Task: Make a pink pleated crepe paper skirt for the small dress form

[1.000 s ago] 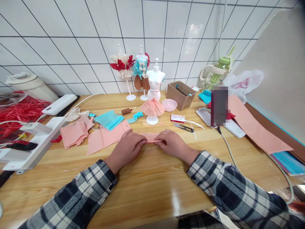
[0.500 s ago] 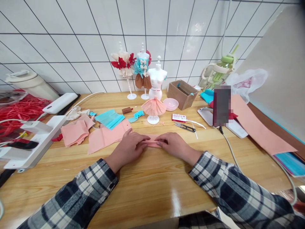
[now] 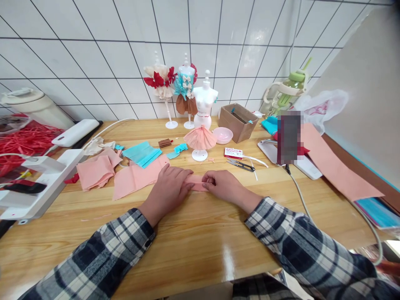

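A folded strip of pink crepe paper lies on the wooden table between my hands. My left hand rests over its left end, fingers together and thumb pressed on the paper. At the right end, the thumb and fingertips of my right hand pinch the strip. Behind it stands a small white mannequin with a pleated pink skirt. Larger pink crepe sheets lie left of my left hand, partly under a folded blue piece.
Thread snips and a small red-and-white box lie beyond my right hand. Farther back are a pink bowl, a cardboard box and two dressed mannequins. A phone on a stand is at right, a power strip at left.
My left hand has flattened over the strip and shifted slightly left, showing more pink paper between the hands. My right hand still pinches its end. The view has shifted slightly.
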The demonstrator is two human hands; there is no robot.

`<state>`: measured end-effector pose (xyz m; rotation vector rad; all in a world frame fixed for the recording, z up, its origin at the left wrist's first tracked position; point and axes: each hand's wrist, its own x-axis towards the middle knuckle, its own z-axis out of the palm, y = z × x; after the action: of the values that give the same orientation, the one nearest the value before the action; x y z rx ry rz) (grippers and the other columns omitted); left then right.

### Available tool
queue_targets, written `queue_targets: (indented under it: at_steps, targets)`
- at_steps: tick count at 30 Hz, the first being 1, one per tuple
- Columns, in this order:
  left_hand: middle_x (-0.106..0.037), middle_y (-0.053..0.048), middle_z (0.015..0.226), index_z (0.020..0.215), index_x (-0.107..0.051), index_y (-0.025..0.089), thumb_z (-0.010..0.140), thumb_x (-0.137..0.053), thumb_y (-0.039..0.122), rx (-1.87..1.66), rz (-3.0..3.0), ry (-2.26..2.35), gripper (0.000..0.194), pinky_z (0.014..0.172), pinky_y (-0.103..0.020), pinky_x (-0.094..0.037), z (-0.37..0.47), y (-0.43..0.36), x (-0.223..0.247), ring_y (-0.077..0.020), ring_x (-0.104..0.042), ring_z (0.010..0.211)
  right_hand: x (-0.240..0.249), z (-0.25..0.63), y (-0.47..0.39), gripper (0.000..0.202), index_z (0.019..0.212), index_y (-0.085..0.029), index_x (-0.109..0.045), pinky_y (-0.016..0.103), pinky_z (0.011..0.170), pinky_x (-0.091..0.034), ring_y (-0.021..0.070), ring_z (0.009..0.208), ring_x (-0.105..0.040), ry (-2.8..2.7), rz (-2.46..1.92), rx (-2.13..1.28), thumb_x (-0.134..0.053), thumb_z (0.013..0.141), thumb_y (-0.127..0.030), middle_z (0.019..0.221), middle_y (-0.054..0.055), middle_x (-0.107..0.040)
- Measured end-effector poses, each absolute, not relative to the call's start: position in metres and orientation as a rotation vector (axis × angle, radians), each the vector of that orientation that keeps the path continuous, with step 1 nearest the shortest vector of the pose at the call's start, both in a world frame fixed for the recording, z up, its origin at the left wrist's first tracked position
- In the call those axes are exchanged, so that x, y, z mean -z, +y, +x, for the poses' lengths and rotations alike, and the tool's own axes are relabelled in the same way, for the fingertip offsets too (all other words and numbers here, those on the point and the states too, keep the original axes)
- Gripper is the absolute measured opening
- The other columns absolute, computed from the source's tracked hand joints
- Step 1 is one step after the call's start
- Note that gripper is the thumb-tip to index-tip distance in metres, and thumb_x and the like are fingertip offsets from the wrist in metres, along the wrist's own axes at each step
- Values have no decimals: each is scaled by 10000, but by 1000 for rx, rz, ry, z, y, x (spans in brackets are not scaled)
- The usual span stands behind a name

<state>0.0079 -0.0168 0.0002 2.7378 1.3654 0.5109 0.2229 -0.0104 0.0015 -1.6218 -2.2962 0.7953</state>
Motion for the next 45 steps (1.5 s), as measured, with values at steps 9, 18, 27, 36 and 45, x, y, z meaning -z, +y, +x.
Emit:
queue_targets:
  at_steps: [9,18,27,36,45]
  targets:
    - [-718,-53,941,978,-693,193,967,-418,239,-288,2930,1073,279,1053,-464,-364,10,-16,1,-194,-646,894,3,225,-12,141,968,-210,-677,278,716,-420,170,809,-604,-2277,-1601,-694,-633,840,-253,885,31,-688]
    - [-727,-23,912,899,-662,210,944,-411,204,-370,2712,1154,256,1087,-489,-310,8,-17,0,-190,-648,881,-1,229,-21,241,967,-166,-688,338,824,-419,228,929,-543,-2568,-1206,-413,-666,839,-369,921,84,-651]
    - [-727,-33,927,976,-670,220,913,-518,294,-437,2553,1181,180,830,-388,-453,3,-13,6,-222,-636,873,6,232,-16,166,871,-190,-745,275,716,-399,166,790,-588,-2453,-1359,-604,-589,876,-245,820,44,-695]
    - [-730,-41,947,1108,-631,203,932,-476,317,-466,2427,1304,261,852,-390,-465,11,-11,5,-228,-638,882,2,224,-14,184,949,-244,-722,245,614,-374,137,700,-611,-2245,-1610,-798,-554,887,-288,826,-6,-728]
    - [-668,-78,973,1015,-641,171,952,-447,266,-389,2684,1318,226,824,-386,-448,16,-9,7,-237,-600,912,2,218,-8,102,885,-220,-665,250,619,-374,151,719,-591,-2245,-1706,-669,-646,822,-297,795,4,-680]
